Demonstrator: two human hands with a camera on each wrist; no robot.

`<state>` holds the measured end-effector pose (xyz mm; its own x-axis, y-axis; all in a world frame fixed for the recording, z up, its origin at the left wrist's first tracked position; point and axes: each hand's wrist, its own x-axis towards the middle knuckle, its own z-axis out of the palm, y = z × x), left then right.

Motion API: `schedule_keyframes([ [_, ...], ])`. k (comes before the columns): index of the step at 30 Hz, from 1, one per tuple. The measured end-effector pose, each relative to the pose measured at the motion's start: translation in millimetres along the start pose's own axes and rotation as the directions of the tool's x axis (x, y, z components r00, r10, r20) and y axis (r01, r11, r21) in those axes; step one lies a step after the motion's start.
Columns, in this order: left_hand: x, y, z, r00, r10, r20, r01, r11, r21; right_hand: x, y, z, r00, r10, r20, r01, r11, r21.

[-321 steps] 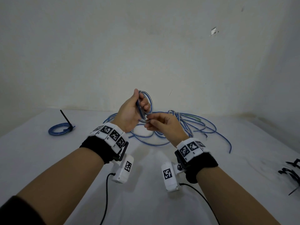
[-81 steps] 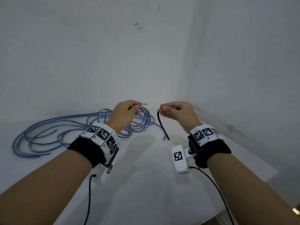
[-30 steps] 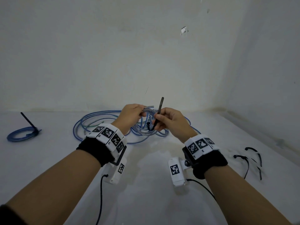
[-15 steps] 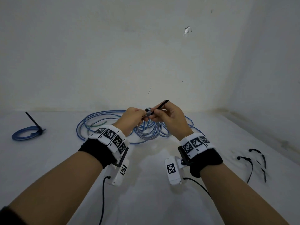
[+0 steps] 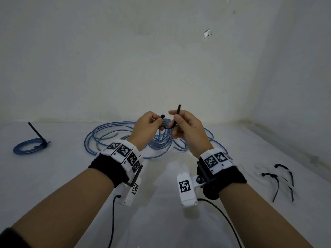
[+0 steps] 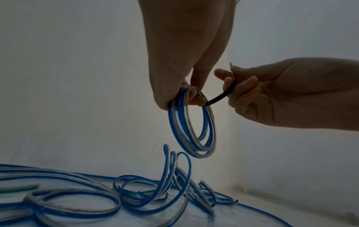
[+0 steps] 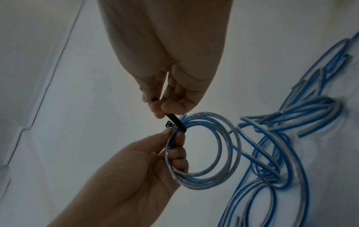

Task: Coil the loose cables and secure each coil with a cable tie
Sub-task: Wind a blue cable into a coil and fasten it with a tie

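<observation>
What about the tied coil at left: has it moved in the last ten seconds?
No. The tied coil keeps its spot and distance left of the loose cables.

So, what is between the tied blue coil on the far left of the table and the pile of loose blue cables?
Only bare white table lies between the tied coil and the loose cables, as the head view shows.

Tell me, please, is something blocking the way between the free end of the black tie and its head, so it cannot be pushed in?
Nothing visible blocks it. The cable tie already wraps the coil that the left hand holds. Its head sits exposed at the left fingers. The right hand pinches the tail above, across an open gap.
</observation>
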<state>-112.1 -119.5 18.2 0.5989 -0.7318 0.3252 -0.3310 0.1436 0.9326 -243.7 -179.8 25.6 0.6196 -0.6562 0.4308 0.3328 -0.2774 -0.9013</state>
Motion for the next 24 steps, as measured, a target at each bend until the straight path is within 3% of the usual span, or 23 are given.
schedule_keyframes([
  [9,-1,3,3,0.992,0.116,-0.040,-0.118,0.992,-0.049,1,1,8,0.985,0.161,-0.063,-0.161,0.987,0.011],
  [24,-6,7,-2,0.988,0.154,-0.014,-0.155,0.987,-0.051,1,5,11,0.984,0.173,-0.045,-0.175,0.983,-0.048],
])
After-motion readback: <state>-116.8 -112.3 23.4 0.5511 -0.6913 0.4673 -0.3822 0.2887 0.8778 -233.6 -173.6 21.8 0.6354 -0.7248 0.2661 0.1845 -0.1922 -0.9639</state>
